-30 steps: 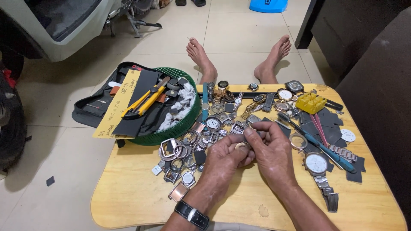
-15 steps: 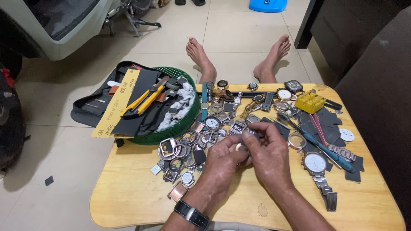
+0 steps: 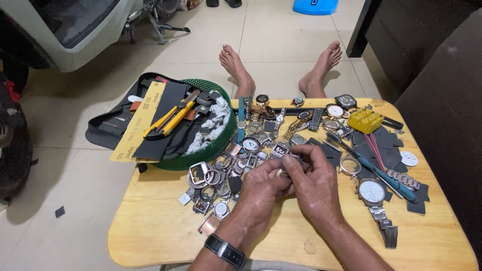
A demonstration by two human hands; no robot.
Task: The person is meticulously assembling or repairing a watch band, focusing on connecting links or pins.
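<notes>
Both hands meet over the table's middle, fingertips pinched together on a small watch part (image 3: 284, 172) that is mostly hidden between them. Left hand (image 3: 261, 188) curls under it from 8 o'clock; right hand (image 3: 316, 183) covers it from 4 o'clock, thumb and forefinger closed on its top. What kind of part it is, I cannot tell.

Largest around them is the wooden table (image 3: 150, 231), pale and rounded at the corners. At 10 o'clock from the hands a black tool pouch (image 3: 108, 128) lies open, half on a green basket (image 3: 213, 145) that hangs over the table's edge; a yellow-handled tool (image 3: 168, 119) rests across the pouch. At 12 o'clock a heap of watches (image 3: 266, 125) and cases spreads along the far edge. At 9 o'clock, just beside the left hand, lie loose watch cases (image 3: 208, 183) and bezels. At 3 o'clock a silver watch (image 3: 372, 192) with a white dial and metal band lies flat, and a blue-handled screwdriver (image 3: 389, 178) lies slanted just above it. At 1 o'clock sits a small yellow block (image 3: 365, 120). A black watch (image 3: 226, 249) wraps the left wrist. Bare feet (image 3: 236, 65) show beyond the table at 12 o'clock.
</notes>
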